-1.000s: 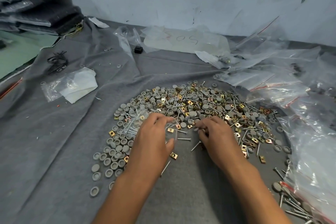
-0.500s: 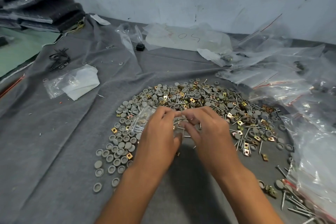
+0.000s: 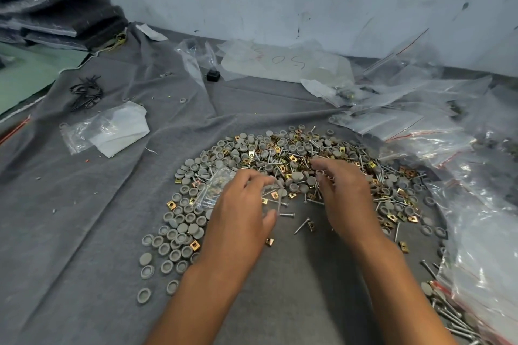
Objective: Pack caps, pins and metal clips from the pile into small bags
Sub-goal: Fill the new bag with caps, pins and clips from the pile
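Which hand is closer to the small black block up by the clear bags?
Left. The left hand lies below the black block, nearly in line; the right hand sits farther off to its right.

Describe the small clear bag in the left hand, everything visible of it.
The small clear bag is thin, glossy, see-through plastic, crumpled, lying tilted over the grey caps at the pile's left edge. Small pieces show inside it, too blurred to name. The left hand holds it by its right end, fingers curled over it and covering that end; its mouth cannot be seen. The right hand does not touch it.
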Demonstrator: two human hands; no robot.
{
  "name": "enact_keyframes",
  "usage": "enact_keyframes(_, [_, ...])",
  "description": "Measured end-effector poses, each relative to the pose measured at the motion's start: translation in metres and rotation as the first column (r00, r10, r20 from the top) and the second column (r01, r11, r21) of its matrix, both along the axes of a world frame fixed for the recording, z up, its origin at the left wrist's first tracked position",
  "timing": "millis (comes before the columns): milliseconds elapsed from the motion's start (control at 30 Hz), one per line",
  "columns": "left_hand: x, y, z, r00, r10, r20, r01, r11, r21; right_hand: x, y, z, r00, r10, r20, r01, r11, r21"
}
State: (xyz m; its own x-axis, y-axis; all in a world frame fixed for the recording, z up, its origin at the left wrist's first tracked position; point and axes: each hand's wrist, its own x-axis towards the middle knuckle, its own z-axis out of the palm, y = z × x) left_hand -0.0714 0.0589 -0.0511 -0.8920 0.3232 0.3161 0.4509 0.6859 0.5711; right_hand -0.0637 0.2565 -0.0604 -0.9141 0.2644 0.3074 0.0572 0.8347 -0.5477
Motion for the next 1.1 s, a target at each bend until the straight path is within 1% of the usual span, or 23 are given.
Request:
enact_keyframes(67, [-0.001, 0.001, 0.000, 1.000, 0.000, 0.005, 0.000, 1.000, 0.002, -0.004, -0.003, -0.009, 0.990, 0.059, 0.128, -0.079, 0.985, 0.152])
enact_keyframes(133, [-0.002, 0.001, 0.001, 1.000, 0.001, 0.011, -0.001, 1.000, 0.010, -0.006, -0.007, -0.012, 0.984, 0.084, 0.154, -0.115, 0.972, 0.206])
enact_keyframes(233, [-0.002, 0.001, 0.001, 1.000, -0.003, 0.010, 0.003, 1.000, 0.006, -0.007, -0.009, -0.014, 0.984, 0.083, 0.157, -0.103, 0.987, 0.121])
enact_keyframes(333, [-0.001, 0.000, 0.000, 1.000, 0.000, 0.008, 0.000, 1.000, -0.004, -0.006, -0.011, -0.020, 0.971, 0.132, 0.200, -0.147, 0.987, 0.066])
enact_keyframes(467, [-0.002, -0.001, 0.001, 1.000, 0.003, 0.012, -0.003, 1.000, 0.004, -0.005, -0.010, -0.020, 0.972, 0.154, 0.175, -0.148, 0.988, -0.049])
enact_keyframes(567, [-0.003, -0.001, 0.001, 1.000, 0.003, 0.023, -0.003, 1.000, 0.004, -0.002, -0.011, -0.012, 0.981, 0.153, 0.116, -0.142, 0.985, -0.098])
enact_keyframes(633, [-0.004, -0.002, 0.001, 1.000, 0.004, 0.029, -0.005, 1.000, 0.011, 0.002, -0.014, 0.001, 0.985, 0.172, -0.001, -0.170, 0.970, -0.176])
enact_keyframes(700, [-0.005, -0.002, 0.001, 1.000, 0.011, 0.029, -0.011, 1.000, 0.024, 0.008, -0.020, 0.016, 0.964, 0.233, -0.125, -0.256, 0.943, -0.214])
enact_keyframes(733, [-0.005, -0.002, 0.001, 0.999, 0.014, 0.029, -0.015, 0.999, 0.031, 0.011, -0.025, 0.021, 0.948, 0.276, -0.156, -0.304, 0.932, -0.197])
enact_keyframes(800, [-0.006, -0.002, 0.002, 0.999, 0.020, 0.029, -0.022, 0.999, 0.047, 0.015, -0.033, 0.024, 0.921, 0.349, -0.172, -0.370, 0.923, -0.110])
enact_keyframes(867, [-0.006, -0.001, 0.002, 0.999, 0.032, 0.024, -0.033, 0.998, 0.050, 0.017, -0.040, 0.023, 0.917, 0.362, -0.167, -0.374, 0.926, -0.049])
enact_keyframes(967, [-0.005, -0.001, 0.002, 0.999, 0.037, 0.027, -0.038, 0.998, 0.059, 0.018, -0.047, 0.023, 0.915, 0.316, -0.250, -0.336, 0.941, -0.042])
enact_keyframes(1033, [-0.005, -0.002, 0.003, 0.999, 0.030, 0.031, -0.032, 0.998, 0.060, 0.018, -0.053, 0.024, 0.903, 0.326, -0.279, -0.352, 0.935, -0.046])
enact_keyframes(1100, [-0.006, -0.004, 0.005, 0.999, 0.023, 0.041, -0.025, 0.998, 0.061, 0.018, -0.057, 0.024, 0.904, 0.320, -0.284, -0.362, 0.926, -0.107])
